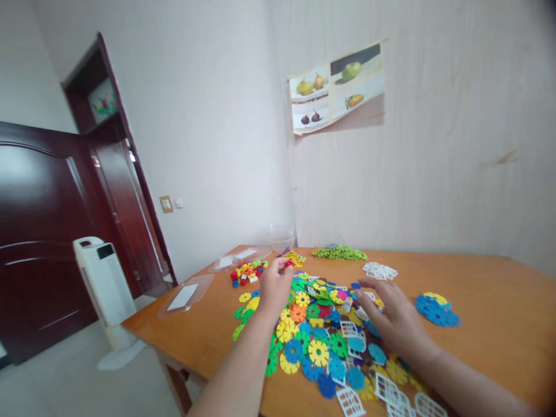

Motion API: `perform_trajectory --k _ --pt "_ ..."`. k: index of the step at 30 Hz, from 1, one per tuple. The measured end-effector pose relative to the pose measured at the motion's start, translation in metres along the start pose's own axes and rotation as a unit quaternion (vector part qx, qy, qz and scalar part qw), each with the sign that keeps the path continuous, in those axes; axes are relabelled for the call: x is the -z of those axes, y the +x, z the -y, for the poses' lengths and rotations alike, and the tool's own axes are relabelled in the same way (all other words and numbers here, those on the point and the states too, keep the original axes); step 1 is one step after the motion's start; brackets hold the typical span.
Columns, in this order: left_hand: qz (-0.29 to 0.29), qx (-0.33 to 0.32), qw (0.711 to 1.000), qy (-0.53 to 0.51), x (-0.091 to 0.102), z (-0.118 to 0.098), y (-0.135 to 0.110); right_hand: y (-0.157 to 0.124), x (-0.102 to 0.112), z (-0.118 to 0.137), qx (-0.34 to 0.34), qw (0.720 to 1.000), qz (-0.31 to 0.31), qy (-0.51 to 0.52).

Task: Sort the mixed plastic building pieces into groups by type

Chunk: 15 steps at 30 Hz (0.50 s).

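Over the back left of a large mixed heap of notched plastic discs (319, 352), my left hand (277, 284) is closed with a small red piece (289, 263) at its fingertips. My right hand (388, 307) hovers at the heap's right side, thumb and fingers apart. A small blue disc (356, 285) lies just beyond its fingertips; I see nothing gripped there. White window-shaped pieces (351, 401) are mixed among the yellow, green, blue and orange discs. Red, yellow and white building blocks (247, 273) form a pile left of my left hand.
On the wooden table (486, 301) are blue discs (436, 310) at right, white pieces (380, 270), a green pile (339, 252) and yellow pieces (296, 259) behind. Clear plastic lids (185, 296) lie left; a clear tub (282, 238) stands at the back. A white tower appliance (102, 289) stands on the floor.
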<state>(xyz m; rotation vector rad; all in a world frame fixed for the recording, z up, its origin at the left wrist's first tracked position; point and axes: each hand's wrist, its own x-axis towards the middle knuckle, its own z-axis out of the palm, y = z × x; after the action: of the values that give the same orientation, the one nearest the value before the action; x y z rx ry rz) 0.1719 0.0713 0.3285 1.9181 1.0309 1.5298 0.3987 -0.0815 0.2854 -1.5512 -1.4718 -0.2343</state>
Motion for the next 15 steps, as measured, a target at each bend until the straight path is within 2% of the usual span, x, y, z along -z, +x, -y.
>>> perform_trajectory --k 1,5,9,12,15 --pt "-0.015 0.034 0.999 0.005 0.008 0.009 0.008 0.000 0.000 -0.002 0.007 1.000 -0.007 -0.004" --pt "-0.072 0.088 0.993 0.040 0.048 0.049 0.032 0.002 -0.001 -0.004 0.027 0.999 -0.016 -0.010" --pt "-0.136 0.151 0.974 0.101 0.086 0.089 0.039 0.002 -0.002 -0.003 0.036 0.999 -0.014 -0.009" --pt "-0.174 0.197 0.955 0.138 0.103 0.112 0.038 0.002 -0.003 -0.006 0.036 0.999 -0.021 -0.009" --pt "-0.183 0.220 0.947 0.148 0.108 0.127 0.038 0.002 -0.004 -0.010 0.037 0.999 -0.034 -0.009"
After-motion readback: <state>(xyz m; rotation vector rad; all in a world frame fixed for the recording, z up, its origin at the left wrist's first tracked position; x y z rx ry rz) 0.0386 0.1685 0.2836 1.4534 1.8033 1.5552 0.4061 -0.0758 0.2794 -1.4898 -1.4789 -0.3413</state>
